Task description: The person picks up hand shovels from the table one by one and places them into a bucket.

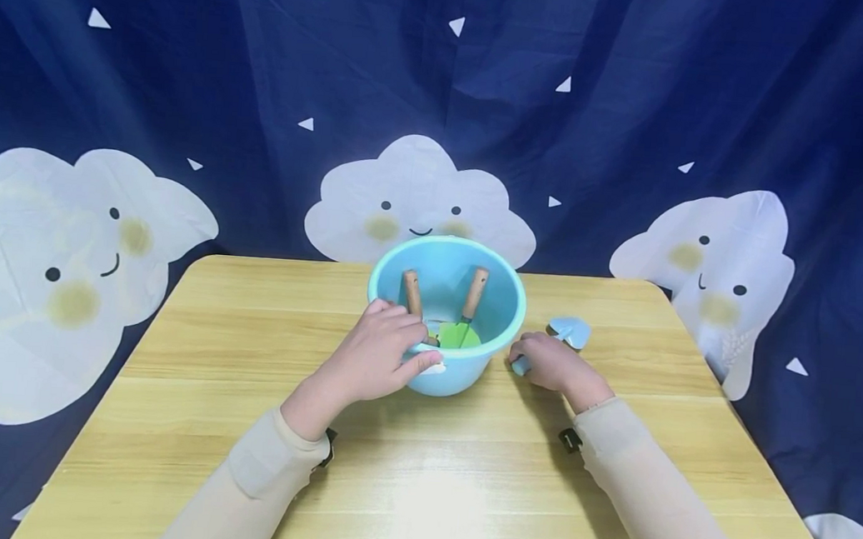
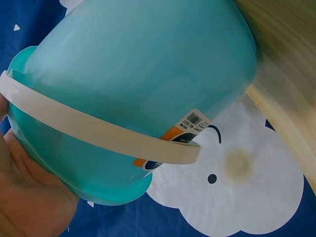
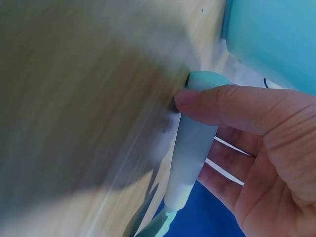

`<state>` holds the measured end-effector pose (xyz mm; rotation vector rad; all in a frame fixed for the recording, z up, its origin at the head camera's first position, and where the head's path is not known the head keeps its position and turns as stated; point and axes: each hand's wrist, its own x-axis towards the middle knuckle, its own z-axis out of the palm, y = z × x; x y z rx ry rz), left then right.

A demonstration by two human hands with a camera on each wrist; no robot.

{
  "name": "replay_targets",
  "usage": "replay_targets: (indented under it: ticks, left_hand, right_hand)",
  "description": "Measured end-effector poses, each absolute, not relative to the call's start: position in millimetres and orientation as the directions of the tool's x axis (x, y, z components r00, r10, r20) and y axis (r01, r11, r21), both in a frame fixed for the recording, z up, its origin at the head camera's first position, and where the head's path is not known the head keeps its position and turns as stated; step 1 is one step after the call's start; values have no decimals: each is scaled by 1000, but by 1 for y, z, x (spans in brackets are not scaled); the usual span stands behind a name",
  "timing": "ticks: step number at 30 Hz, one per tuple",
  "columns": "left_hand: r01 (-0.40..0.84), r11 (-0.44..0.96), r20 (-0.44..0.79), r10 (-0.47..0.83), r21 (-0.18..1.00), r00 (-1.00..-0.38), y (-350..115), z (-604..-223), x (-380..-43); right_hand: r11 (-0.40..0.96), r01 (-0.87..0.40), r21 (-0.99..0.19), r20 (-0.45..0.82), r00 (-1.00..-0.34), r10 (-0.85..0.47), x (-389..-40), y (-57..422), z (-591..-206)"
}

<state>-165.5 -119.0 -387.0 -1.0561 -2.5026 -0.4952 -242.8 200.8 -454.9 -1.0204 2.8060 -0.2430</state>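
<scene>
A light blue bucket (image 1: 461,380) stands at the middle of the table, its mouth towards the head camera. My left hand (image 1: 376,353) grips its front left rim, fingers over the edge and thumb outside. A white carrying handle (image 2: 98,127) hangs across the bucket's side in the left wrist view. Inside lean two tools with wooden handles (image 1: 476,293), a green blade (image 1: 457,336) showing at the bottom. Right of the bucket, my right hand (image 1: 548,363) holds a small blue trowel by its pale handle (image 3: 190,148), thumb across the top end. The trowel's blade (image 1: 576,333) points away, low over the table.
The wooden table (image 1: 218,422) ends at a dark blue curtain (image 1: 266,57) printed with white clouds and triangles. A label (image 2: 190,124) with a barcode is stuck on the bucket's side.
</scene>
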Motion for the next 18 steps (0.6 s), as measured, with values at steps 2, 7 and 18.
replay_targets:
  ticks: [2, 7, 18]
  left_hand:
    - [732, 659, 464, 602, 171, -650, -119, -387, -165]
    - [729, 664, 462, 601, 166, -652, -119, -387, -166]
    - [731, 661, 465, 600, 170, -651, -119, -387, -165]
  right_hand:
    - [762, -617, -198, -82, -764, -640, -243, 201, -457]
    - [767, -606, -211, -81, -771, -631, -242, 198, -456]
    - [737, -634, -236, -79, -743, -665, -233, 195, -443]
